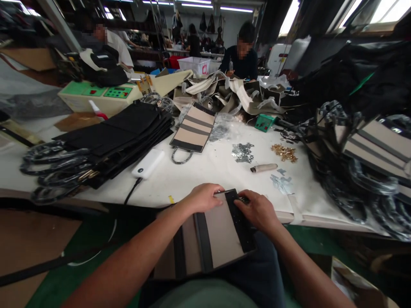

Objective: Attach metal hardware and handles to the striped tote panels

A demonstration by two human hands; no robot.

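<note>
A beige bag panel with black stripes [221, 231] lies across my lap, its far edge near the table's front edge. My left hand [205, 197] grips that far edge, thumb on top and fingers partly hidden. My right hand [257, 207] is closed on the panel's black end strip, thumb on its face. Something small and dark shows by the right fingers, too unclear to name. Small holes or dots run along the black strip. More striped material [186, 248] extends to the left on my lap, partly covered by my left forearm.
On the white table [205, 179] lie a striped panel with a handle [194, 128], stacked black bags [118, 132], a white power bank [148, 164], a wrapped tool [263, 168], silver plates [242, 152] and gold fittings [284, 152]. Wrapped-handle bags [379, 149] crowd the right. A person [240, 55] sits opposite.
</note>
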